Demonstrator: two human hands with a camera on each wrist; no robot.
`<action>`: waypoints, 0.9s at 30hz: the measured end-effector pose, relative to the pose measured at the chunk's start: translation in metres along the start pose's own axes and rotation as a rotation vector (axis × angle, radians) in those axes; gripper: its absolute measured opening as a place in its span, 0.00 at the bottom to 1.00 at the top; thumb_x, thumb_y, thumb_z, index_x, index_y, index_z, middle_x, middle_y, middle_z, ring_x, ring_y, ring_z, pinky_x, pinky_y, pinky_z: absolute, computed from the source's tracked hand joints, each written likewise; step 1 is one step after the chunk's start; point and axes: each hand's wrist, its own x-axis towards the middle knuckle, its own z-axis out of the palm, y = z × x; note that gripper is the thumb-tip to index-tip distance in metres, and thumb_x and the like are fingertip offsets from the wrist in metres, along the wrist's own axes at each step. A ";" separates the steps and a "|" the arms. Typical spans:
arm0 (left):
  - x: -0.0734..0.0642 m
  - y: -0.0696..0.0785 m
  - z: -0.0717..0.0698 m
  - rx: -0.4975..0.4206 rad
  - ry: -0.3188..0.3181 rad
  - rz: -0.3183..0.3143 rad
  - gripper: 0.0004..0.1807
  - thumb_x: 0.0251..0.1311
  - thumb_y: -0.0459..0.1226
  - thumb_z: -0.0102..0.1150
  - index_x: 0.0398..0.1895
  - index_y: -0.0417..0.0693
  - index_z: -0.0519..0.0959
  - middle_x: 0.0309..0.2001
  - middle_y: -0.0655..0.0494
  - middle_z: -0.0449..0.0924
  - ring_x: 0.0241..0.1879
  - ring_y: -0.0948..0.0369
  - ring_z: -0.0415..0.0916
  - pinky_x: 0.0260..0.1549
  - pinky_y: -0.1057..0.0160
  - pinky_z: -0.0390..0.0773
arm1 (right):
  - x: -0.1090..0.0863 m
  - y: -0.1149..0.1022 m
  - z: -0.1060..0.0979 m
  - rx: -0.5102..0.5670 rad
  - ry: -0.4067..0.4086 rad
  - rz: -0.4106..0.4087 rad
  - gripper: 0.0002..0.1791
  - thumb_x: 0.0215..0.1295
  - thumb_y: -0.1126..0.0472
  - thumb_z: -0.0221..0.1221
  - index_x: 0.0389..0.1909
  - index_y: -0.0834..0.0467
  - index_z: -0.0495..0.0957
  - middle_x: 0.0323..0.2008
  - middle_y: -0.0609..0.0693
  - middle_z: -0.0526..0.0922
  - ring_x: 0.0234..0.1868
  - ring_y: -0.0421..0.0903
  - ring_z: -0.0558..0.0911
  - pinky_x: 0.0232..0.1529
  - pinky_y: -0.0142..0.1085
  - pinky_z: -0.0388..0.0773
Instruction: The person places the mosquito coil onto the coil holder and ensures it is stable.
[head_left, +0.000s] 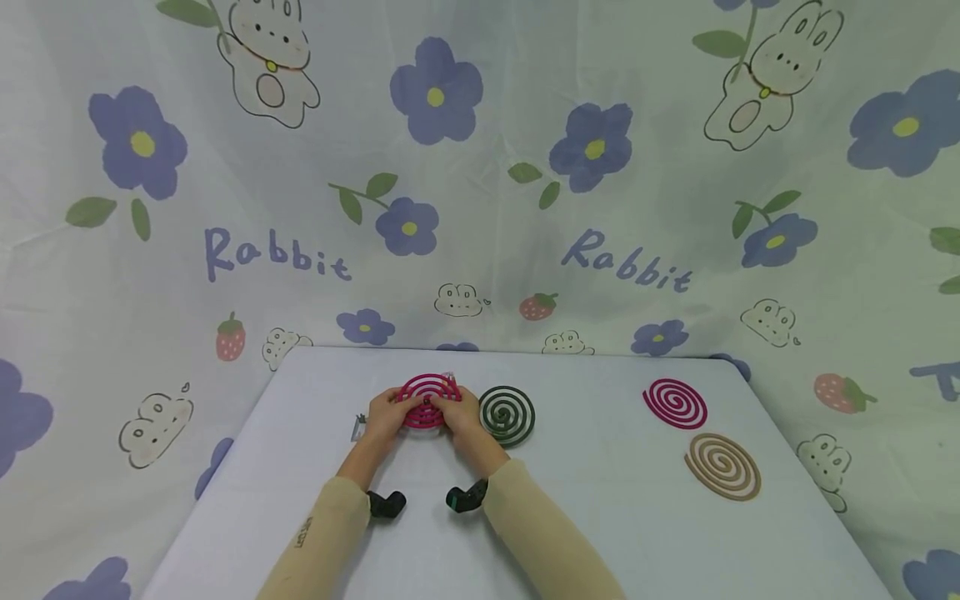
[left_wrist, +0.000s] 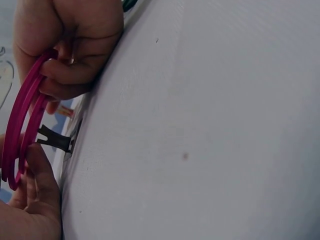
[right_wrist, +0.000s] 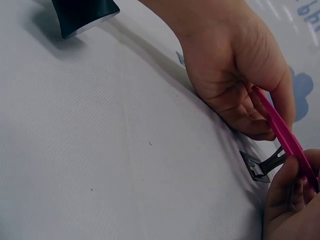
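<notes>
Both hands hold a pink mosquito coil [left_wrist: 20, 112] by its opposite sides, at the left-middle of the table. My left hand [head_left: 382, 414] grips its left side; my right hand [head_left: 462, 410] grips the right side. Both thumbs lie on top near its centre in the head view, with fingers bent underneath. Below the coil stands a small metal coil stand [right_wrist: 256, 166], its forked upright reaching toward the coil's underside. Just right of the right hand, a dark green mosquito coil [head_left: 507, 386] lies flat, its edge partly hidden by that hand.
Another small metal stand [head_left: 357, 428] lies left of the left hand. Toward the table's right side are a second pink coil [head_left: 675, 402] and a tan coil [head_left: 722, 464]. A patterned cloth [head_left: 480, 183] hangs behind the white table [head_left: 592, 500].
</notes>
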 end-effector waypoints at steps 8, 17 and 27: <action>0.000 -0.003 0.000 0.031 0.016 0.083 0.27 0.56 0.39 0.69 0.55 0.32 0.74 0.51 0.38 0.79 0.48 0.56 0.76 0.43 0.63 0.78 | 0.000 0.000 0.000 -0.003 -0.001 -0.012 0.20 0.59 0.64 0.68 0.51 0.64 0.77 0.43 0.54 0.83 0.44 0.45 0.81 0.42 0.36 0.80; -0.002 0.000 0.001 0.058 0.019 0.056 0.27 0.58 0.39 0.68 0.57 0.34 0.74 0.54 0.37 0.77 0.52 0.52 0.75 0.51 0.57 0.76 | 0.000 0.000 -0.001 -0.073 0.013 -0.047 0.19 0.58 0.63 0.68 0.50 0.64 0.78 0.42 0.54 0.83 0.43 0.45 0.81 0.43 0.38 0.80; -0.004 0.000 0.001 0.070 0.029 0.067 0.27 0.56 0.39 0.69 0.56 0.33 0.74 0.53 0.36 0.78 0.51 0.51 0.76 0.49 0.56 0.77 | 0.000 0.004 -0.001 -0.078 0.018 -0.056 0.23 0.57 0.63 0.69 0.52 0.64 0.78 0.44 0.54 0.83 0.47 0.48 0.81 0.48 0.40 0.79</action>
